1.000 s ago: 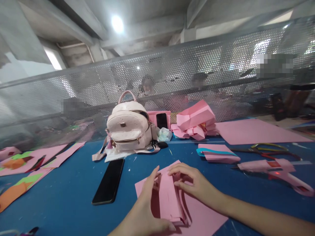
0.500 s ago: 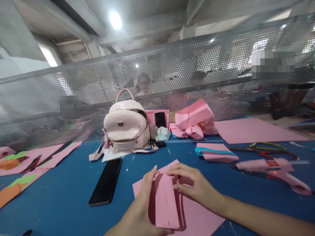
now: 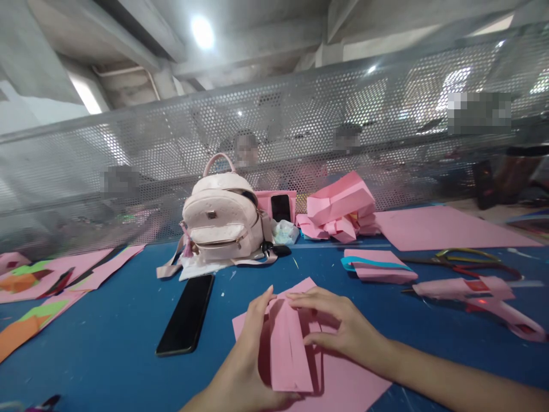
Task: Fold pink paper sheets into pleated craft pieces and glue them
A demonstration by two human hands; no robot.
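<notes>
Head view: left hand (image 3: 253, 349) pressed flat along the left edge of a folded strip of pink paper (image 3: 288, 349), fingers straight, thumb tucked under the near end. Right hand (image 3: 338, 332) arched over the strip's far end, fingertips (image 3: 295, 296) pinching the top fold, thumb against the right side. Both hands gripping that folded strip, which stands slightly raised on a larger flat pink paper sheet (image 3: 347, 383) lying on the blue worktop (image 3: 111, 355), low and centre in view.

Just left of the sheet, a black smartphone (image 3: 186, 315) lying face up. Behind it, a pale pink leather backpack (image 3: 223, 220) upright, a second dark phone (image 3: 281, 208) propped just beside it. Further right, a heap of crumpled pink paper (image 3: 341, 209), a wide pink sheet (image 3: 446, 228), a small stack of pink paper with a teal band (image 3: 377, 266), yellow-and-red handled scissors (image 3: 467, 260) and a glue gun wrapped in pink paper (image 3: 476, 292). At far left, pink, green and orange paper scraps (image 3: 34, 280). Along the worktop's far edge, a perforated metal screen (image 3: 300, 137).
</notes>
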